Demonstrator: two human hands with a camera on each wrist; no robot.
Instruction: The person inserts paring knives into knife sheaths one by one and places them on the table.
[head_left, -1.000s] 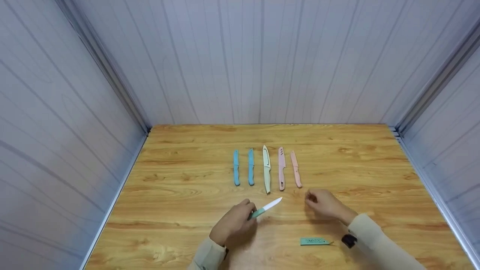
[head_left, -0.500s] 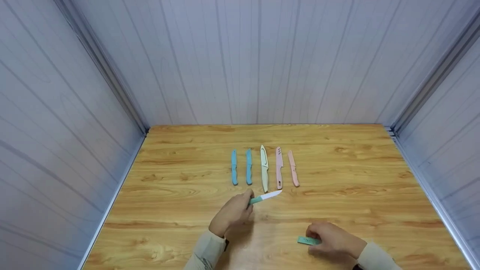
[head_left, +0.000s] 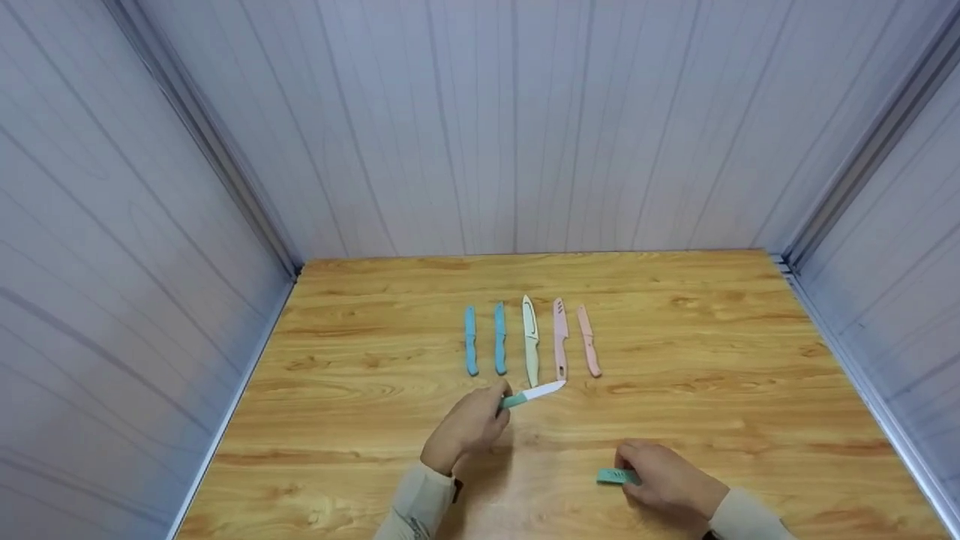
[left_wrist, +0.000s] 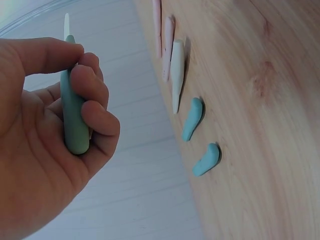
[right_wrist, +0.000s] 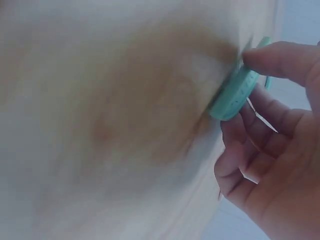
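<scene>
My left hand [head_left: 466, 426] grips the green handle of a small knife [head_left: 541, 390], whose bare white blade points right, just in front of the row of knives. In the left wrist view the fingers curl round that green handle [left_wrist: 75, 120]. My right hand [head_left: 664, 476] pinches a green knife sheath [head_left: 616, 476] low over the table, at the front right. Thumb and fingers hold the sheath [right_wrist: 235, 95] from both sides in the right wrist view; part of it is hidden behind the hand in the head view.
Sheathed knives lie in a row on the wooden table [head_left: 337, 420]: two blue knives [head_left: 470, 341] [head_left: 500, 339], a cream knife [head_left: 531, 341], a mauve knife [head_left: 560, 337] and a pink knife [head_left: 589, 341]. Pale panel walls [head_left: 480, 135] enclose the back and sides.
My right hand has come down toward the front and taken hold of the green sheath that lay on the table. My left hand has shifted slightly forward with the knife.
</scene>
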